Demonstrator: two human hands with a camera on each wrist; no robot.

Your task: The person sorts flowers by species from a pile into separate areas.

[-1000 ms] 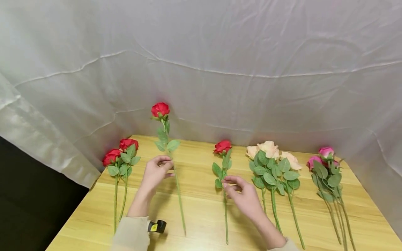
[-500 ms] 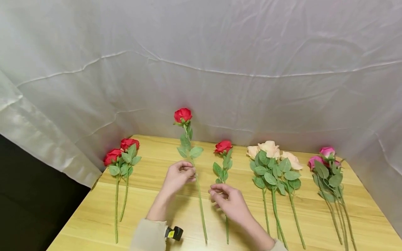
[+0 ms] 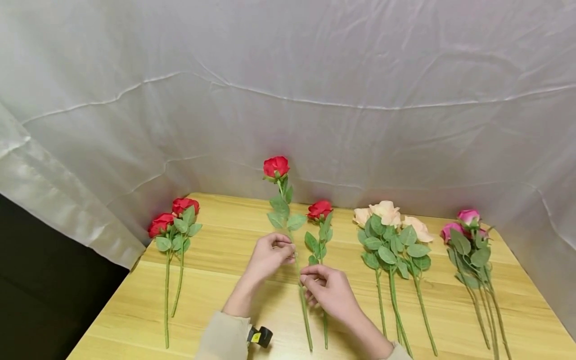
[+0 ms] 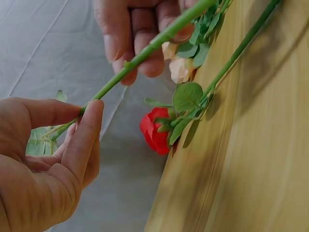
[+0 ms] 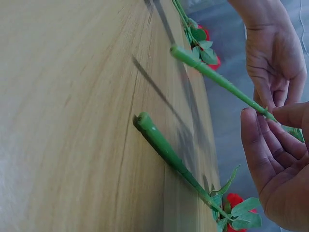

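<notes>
My left hand (image 3: 268, 257) pinches the green stem of a red artificial rose (image 3: 276, 166) between thumb and fingertips, bloom pointing away and stem end toward me. The left wrist view shows this stem (image 4: 149, 48) raised off the wood. Beside its lower stem is my right hand (image 3: 330, 290); in the right wrist view its thumb and forefinger stand apart on either side of the stem, without pinching it. A second red rose (image 3: 319, 210) lies on the table under the right hand, which hides part of its stem.
Two red roses (image 3: 167, 225) lie at the left of the wooden table (image 3: 135, 300). Several peach roses (image 3: 385, 214) lie right of the hands, and several pink roses (image 3: 468, 218) at the far right. A grey curtain (image 3: 315, 135) hangs behind. A black device (image 3: 263, 336) sits at the left wrist.
My left hand has carried the held rose rightward, close to the lying red rose. My right hand has drawn back from that rose's leaves toward me and a little left, to the held stem.
</notes>
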